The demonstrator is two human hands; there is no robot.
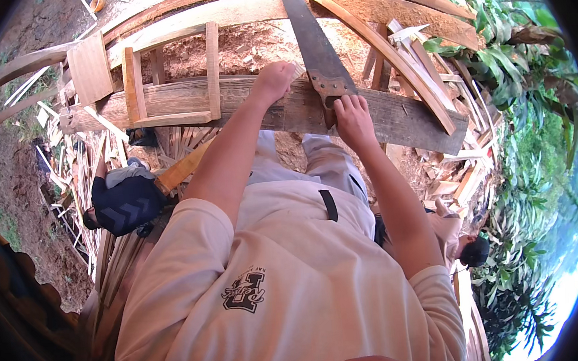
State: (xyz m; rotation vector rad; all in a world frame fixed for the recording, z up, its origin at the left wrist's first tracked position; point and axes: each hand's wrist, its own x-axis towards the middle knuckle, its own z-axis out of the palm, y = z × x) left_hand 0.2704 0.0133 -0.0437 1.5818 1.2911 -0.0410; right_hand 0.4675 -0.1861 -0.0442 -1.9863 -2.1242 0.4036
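My right hand [354, 119] is closed on the wooden handle of a handsaw [323, 50]. The saw's broad dark blade points away from me, across the plank and the gap beyond it. To the left of the blade, my left hand [274, 82] is closed in a fist above the plank. A small pale bit shows at its fingers, close to the blade's toothed edge; what it is I cannot make out. Under both hands lies a long weathered plank [392, 116], running from left to right.
A small wooden frame [213, 72] and a flat board [90, 68] rest at the left. Long beams [237, 10] cross the far side. A wood strip [388, 59] leans at the right. Two people, one in a dark shirt [128, 204], are nearby among scrap wood [470, 181].
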